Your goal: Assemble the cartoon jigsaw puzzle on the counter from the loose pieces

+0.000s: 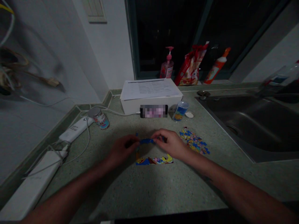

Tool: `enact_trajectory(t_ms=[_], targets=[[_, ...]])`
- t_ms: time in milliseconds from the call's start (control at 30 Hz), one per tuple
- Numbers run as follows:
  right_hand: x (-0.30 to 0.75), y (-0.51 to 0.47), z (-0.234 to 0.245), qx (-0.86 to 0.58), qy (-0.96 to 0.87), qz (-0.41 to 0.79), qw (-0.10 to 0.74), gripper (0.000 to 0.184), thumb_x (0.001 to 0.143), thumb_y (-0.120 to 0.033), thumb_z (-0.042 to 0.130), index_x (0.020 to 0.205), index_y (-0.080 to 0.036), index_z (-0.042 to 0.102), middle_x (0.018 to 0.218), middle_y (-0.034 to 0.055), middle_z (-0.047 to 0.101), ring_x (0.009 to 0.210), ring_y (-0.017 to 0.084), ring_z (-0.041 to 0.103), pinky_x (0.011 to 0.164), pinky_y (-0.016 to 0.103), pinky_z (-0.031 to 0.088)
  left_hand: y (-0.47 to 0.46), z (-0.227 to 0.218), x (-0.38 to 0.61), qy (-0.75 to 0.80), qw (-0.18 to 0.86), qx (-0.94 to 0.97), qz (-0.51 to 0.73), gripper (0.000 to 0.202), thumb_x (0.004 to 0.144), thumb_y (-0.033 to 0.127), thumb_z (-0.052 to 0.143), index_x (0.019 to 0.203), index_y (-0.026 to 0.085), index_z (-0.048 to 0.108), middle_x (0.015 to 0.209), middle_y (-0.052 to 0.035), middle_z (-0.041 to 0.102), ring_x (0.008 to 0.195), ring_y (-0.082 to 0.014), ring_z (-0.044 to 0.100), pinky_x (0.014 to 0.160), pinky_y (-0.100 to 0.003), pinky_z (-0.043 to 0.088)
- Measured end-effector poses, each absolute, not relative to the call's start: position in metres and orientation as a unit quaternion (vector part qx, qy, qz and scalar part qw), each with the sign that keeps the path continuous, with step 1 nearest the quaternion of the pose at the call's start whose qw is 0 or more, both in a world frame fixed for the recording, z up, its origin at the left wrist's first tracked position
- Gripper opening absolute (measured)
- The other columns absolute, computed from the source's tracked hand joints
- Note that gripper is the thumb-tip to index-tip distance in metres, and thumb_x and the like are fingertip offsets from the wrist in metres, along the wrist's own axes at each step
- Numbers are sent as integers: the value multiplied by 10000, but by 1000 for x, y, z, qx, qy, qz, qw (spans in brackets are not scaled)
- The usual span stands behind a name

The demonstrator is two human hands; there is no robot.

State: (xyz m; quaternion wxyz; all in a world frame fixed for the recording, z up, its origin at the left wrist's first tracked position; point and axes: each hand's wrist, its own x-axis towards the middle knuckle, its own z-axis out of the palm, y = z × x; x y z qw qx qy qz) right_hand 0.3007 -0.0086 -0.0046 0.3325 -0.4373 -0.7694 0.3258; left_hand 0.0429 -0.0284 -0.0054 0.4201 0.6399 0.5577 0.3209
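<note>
Pinching logged | blue jigsaw piece (147, 141) is clamped by the fingers (158, 135) of both left hand (122, 148) and right hand (171, 144) | assembled puzzle strip (154, 160) is placed just below the fingers | loose puzzle pieces (193, 141) are scattered right of them

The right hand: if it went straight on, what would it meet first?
The right hand would first meet the blue puzzle piece at its fingertips, then probably the left hand, though depth is unclear.
</note>
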Motion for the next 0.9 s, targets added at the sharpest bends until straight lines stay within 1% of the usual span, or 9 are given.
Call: enact_trajectory(t_ms=[100, 233, 333, 433, 533, 600, 733, 900], targets=[[286, -24, -5, -426, -753, 359, 350, 148, 907, -162, 712, 1023, -225, 780, 851, 0, 757, 704, 145, 646, 639, 277, 494, -36, -3, 49, 527, 444, 661, 298, 306, 846, 520, 695, 944, 243, 780, 856, -84, 793, 789, -275, 708, 723, -410, 562], [276, -34, -6, -421, -741, 381, 358, 86, 908, -177, 733, 969, -230, 761, 815, -11, 750, 686, 141, 653, 620, 263, 493, -39, -1, 52, 513, 467, 662, 285, 286, 843, 515, 684, 825, 237, 745, 824, -80, 780, 758, -253, 679, 698, -384, 541], [274, -36, -8, -416, -748, 374, 358, 74, 918, -178, 732, 964, -233, 750, 831, -6, 759, 715, 151, 680, 644, 270, 520, -38, -2, 52, 516, 464, 663, 281, 269, 838, 490, 673, 785, 232, 727, 789, -68, 758, 728, -237, 660, 686, -371, 528], [275, -36, -11, -405, -784, 313, 352, 112, 924, -166, 728, 1003, -245, 742, 940, 24, 781, 843, 184, 726, 749, 311, 579, -37, -3, 52, 521, 460, 660, 286, 247, 819, 473, 671, 769, 237, 723, 772, -59, 754, 725, -237, 661, 692, -376, 538], [278, -37, -14, -377, -830, 221, 348, 173, 939, -176, 723, 1092, -254, 725, 1147, 78, 772, 1061, 237, 737, 908, 399, 618, -36, -3, 51, 528, 456, 653, 296, 225, 805, 462, 671, 754, 248, 718, 763, -60, 757, 726, -244, 662, 693, -389, 549], [279, -38, -15, -368, -846, 175, 343, 193, 955, -203, 724, 1143, -249, 713, 1269, 113, 743, 1170, 264, 721, 977, 447, 624, -35, -2, 51, 528, 456, 652, 297, 216, 805, 459, 675, 754, 254, 719, 770, -65, 761, 726, -249, 663, 699, -401, 553], [279, -40, -16, -370, -857, 132, 334, 192, 971, -246, 736, 1162, -249, 713, 1397, 141, 698, 1254, 296, 701, 1012, 495, 632, -35, -1, 50, 526, 469, 646, 293, 211, 804, 462, 678, 759, 260, 716, 777, -69, 762, 722, -252, 666, 705, -415, 559], [281, -38, -15, -356, -865, 100, 339, 174, 1007, -257, 691, 1175, -254, 737, 1421, 141, 701, 1247, 309, 708, 992, 522, 641, -35, -4, 49, 522, 481, 640, 293, 234, 802, 486, 687, 757, 257, 709, 768, -74, 762, 723, -256, 671, 689, -414, 564]])
